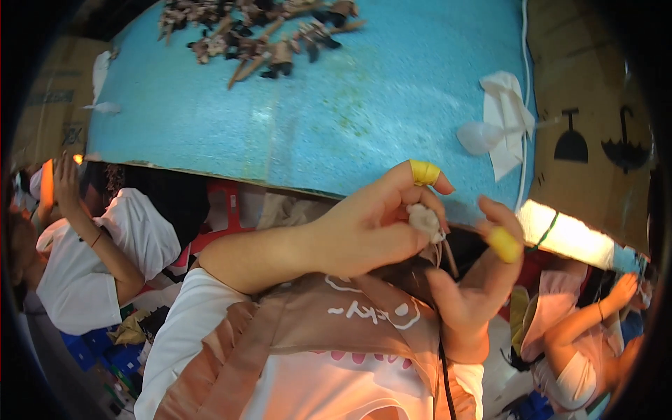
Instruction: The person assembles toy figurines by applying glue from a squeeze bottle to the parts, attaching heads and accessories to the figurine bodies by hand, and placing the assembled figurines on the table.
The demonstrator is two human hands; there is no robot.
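Observation:
Close to the table's near edge, my left hand point(364, 231) pinches a small off-white, lumpy piece point(424, 220) between thumb and fingers. Its exact kind does not show. Below it a thin brownish rod point(450, 255) slants down; whether the two are joined, I cannot tell. Just right of the piece is my right hand point(476, 287), slightly blurred, its thumb and fingers spread with nothing between them. Yellow tape wraps one finger of each hand.
Small brown and black figures point(280, 56) lie piled at the far left of the blue table point(210, 126). A translucent squeeze bottle point(480, 138) rests against white tissue point(500, 101) on the right, beside a white cable point(526, 63) and cardboard point(588, 63). People sit on both sides.

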